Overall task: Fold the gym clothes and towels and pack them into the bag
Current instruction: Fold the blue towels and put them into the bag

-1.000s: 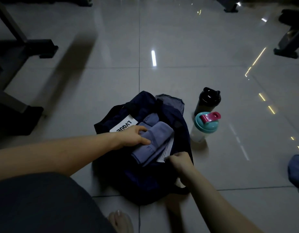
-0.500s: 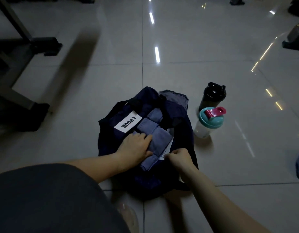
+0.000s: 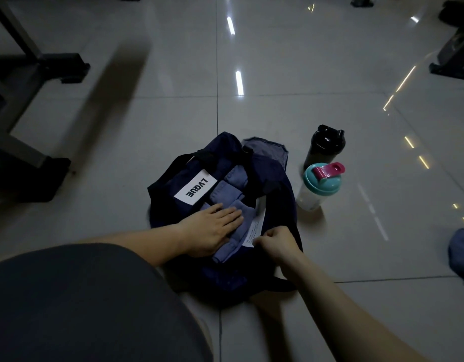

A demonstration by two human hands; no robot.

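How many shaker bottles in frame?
2. The black shaker bottle stands on the floor right of the bag; the teal-lidded shaker bottle just in front of it. The bag may hide more.

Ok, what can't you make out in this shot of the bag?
All head view.
Bag contents below the folded blue cloth: covered by it and the left hand.
White tag print: too small.
Blue item: cut off by right edge.
Right hand fingertips: curled under, hidden.

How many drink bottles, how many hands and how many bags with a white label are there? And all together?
Drink bottles: 2, the black-lidded bottle and the teal-lidded bottle.
Hands: 2, the left hand and the right hand.
Bags with a white label: 1, the navy bag.
Total: 5.
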